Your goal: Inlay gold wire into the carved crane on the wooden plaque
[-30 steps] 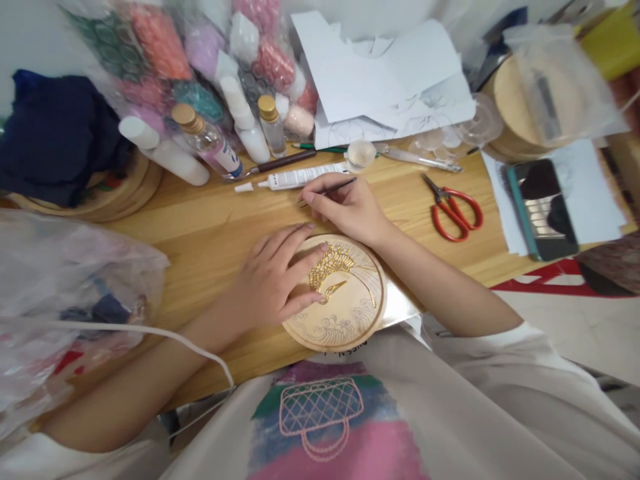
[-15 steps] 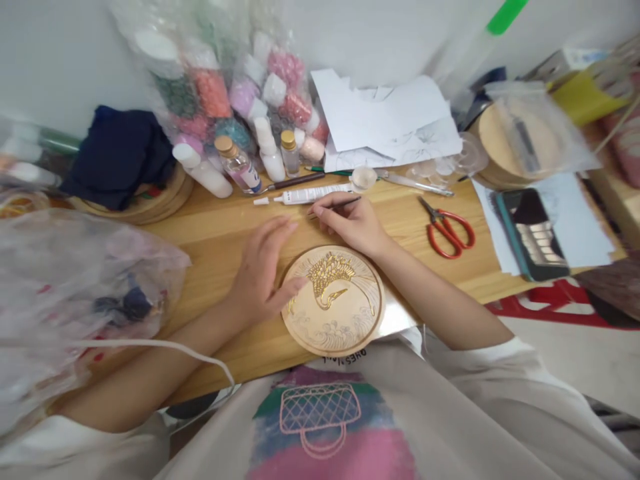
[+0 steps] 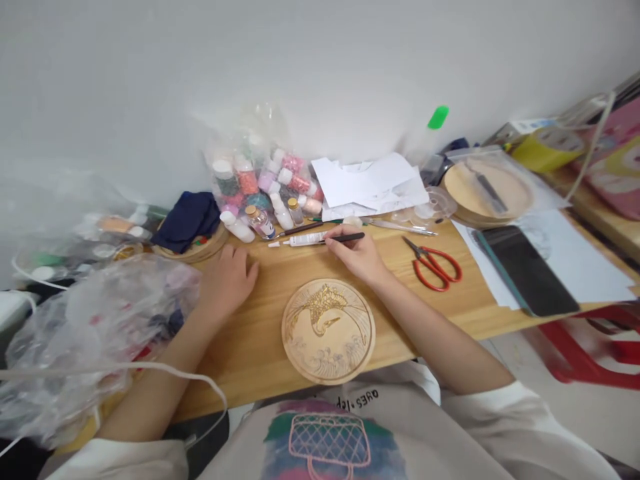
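A round wooden plaque (image 3: 329, 330) with a gold bird outline and carved waves lies on the wooden table (image 3: 260, 333) in front of me. My right hand (image 3: 356, 256) rests just beyond it, fingers closed on a thin dark tool (image 3: 345, 237) pointing left over a white glue tube (image 3: 300, 240). My left hand (image 3: 226, 280) lies flat on the table to the plaque's left, holding nothing, close to a crumpled clear plastic bag (image 3: 90, 333).
Red scissors (image 3: 433, 265) lie right of my hand. Small bottles and a bag of coloured beads (image 3: 260, 180) stand at the back by white papers (image 3: 367, 183). A phone (image 3: 525, 267) lies on paper at the right. A dark cloth (image 3: 187, 217) and wooden discs sit back left.
My left hand has come off the plaque and slid left onto the bare table. My head has lifted, so the wall and more of the table show. My right hand still holds the tool.
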A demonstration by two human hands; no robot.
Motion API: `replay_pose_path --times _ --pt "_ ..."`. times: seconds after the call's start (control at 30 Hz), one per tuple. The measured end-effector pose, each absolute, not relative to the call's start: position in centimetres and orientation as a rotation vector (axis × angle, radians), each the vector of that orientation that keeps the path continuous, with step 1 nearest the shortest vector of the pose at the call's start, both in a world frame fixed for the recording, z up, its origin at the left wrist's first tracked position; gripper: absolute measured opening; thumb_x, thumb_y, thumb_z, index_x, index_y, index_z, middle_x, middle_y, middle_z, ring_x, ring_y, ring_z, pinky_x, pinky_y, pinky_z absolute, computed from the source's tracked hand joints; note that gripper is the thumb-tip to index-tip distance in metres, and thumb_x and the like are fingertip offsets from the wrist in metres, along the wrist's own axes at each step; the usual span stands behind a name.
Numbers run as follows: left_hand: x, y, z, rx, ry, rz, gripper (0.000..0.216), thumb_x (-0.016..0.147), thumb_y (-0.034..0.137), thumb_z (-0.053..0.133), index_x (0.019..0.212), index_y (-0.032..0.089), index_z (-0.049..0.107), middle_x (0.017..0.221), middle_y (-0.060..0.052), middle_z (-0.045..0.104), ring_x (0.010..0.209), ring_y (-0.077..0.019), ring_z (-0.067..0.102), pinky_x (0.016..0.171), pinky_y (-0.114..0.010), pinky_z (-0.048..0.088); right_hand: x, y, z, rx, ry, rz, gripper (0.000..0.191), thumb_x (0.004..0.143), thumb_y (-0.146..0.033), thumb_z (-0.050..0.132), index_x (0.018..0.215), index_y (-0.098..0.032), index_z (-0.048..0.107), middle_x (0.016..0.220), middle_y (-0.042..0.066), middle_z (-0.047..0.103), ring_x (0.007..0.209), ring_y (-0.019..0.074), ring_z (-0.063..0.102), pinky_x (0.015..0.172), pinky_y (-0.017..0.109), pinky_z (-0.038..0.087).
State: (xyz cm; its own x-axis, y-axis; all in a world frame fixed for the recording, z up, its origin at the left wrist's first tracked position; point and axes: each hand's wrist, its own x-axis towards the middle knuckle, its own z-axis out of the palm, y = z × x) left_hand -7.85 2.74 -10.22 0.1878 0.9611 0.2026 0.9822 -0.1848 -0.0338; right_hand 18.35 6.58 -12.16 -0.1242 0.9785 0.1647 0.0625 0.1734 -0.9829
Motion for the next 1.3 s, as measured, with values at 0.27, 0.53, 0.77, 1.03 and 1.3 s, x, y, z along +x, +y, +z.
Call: replay_pose_path --times 0.27,0.53,0.77,1.03,1.3 --pt "-6.2 2.6 -9.2 -2.326 -2.033 -0.052 0.04 0.104 0.036 0.022 0.094 0.015 0.055 0.1 -0.005 0.058 0.1 -0.0206 0.06 0.083 -0.035 0.048 18.7 5.9 -11.1 -1.088 -1.506 1.036 0.02 0.08 -0.038 0.065 0.075 -0.018 0.065 0.073 0.002 0.067 0.065 0.0138 0.055 0.063 0.029 0.041" --pt "-4.2 2.8 -8.3 -2.195 -2.222 0.219 0.033 0.095 0.016 0.03 0.104 0.005 0.06 0.111 -0.023 0.062 0.104 -0.0341 0.06 0.082 -0.043 0.047 18.7 5.4 -10.9 -1.11 -1.585 0.981 0.02 0.082 -0.033 0.06 0.069 -0.019 0.062 0.065 0.0 0.062 0.061 0.0131 0.05 0.06 0.028 0.037" --pt "-2.8 2.9 -7.0 -2.237 -2.269 0.21 0.033 0.088 0.002 0.034 0.105 0.0 0.062 0.109 -0.025 0.064 0.097 -0.0319 0.062 0.078 -0.038 0.047 18.6 5.1 -10.5 -1.122 -1.602 0.995 0.018 0.082 -0.025 0.06 0.065 -0.019 0.06 0.063 -0.001 0.06 0.06 0.0119 0.049 0.06 0.027 0.038" --pt "-2.9 2.5 -7.6 -2.493 -2.156 -0.228 0.009 0.09 0.016 0.056 0.088 0.013 0.064 0.085 -0.007 0.07 0.073 -0.0168 0.058 0.066 -0.027 0.043 18.7 5.2 -10.8 -1.145 -1.57 1.034 0.017 0.085 -0.026 0.061 0.07 -0.018 0.061 0.064 -0.002 0.059 0.057 0.0101 0.049 0.059 0.027 0.038" --pt "-0.7 1.2 -10.6 -2.63 -2.036 -0.684 0.008 0.086 0.012 0.056 0.083 0.018 0.06 0.076 0.0 0.066 0.063 -0.0133 0.056 0.062 -0.026 0.045 18.8 5.6 -11.0 -1.058 -1.478 1.23 0.012 0.079 -0.023 0.064 0.069 -0.018 0.065 0.061 -0.003 0.059 0.054 0.0092 0.048 0.056 0.026 0.039"
